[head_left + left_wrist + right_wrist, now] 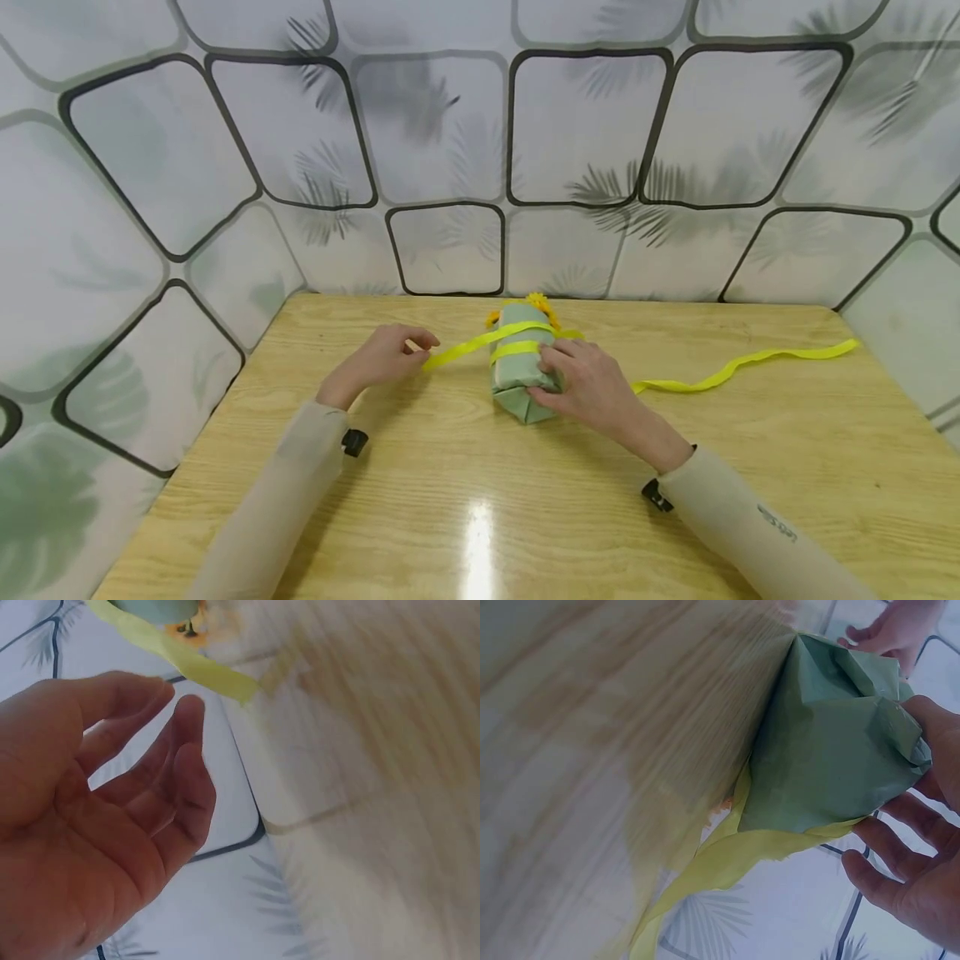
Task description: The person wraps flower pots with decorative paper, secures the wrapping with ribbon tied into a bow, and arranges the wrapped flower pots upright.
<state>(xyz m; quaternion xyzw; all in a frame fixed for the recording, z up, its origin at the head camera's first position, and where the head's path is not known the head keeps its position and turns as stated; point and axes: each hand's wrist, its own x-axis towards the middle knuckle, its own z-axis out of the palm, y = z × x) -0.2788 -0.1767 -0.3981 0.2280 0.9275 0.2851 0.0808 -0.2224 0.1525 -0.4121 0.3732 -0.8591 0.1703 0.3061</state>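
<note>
A small bouquet wrapped in green paper (517, 375) lies on the table, its folded end toward me and yellow-orange flowers (538, 305) at the far end. Yellow ribbon (516, 348) goes round the paper, with one tail (465, 350) reaching out to the left. My right hand (588, 387) grips the bouquet from its right side; in the right wrist view the thumb and fingers lie against the green paper (825, 757). Beside the left tail's end is my left hand (386, 358). Its fingers are loosely bent and, in the left wrist view, apart from the ribbon (195, 667).
A longer ribbon tail (742, 365) stretches across the table to the right. Light wood forms the tabletop (420, 500). Patterned cloth (450, 167) stands behind the table and along its sides.
</note>
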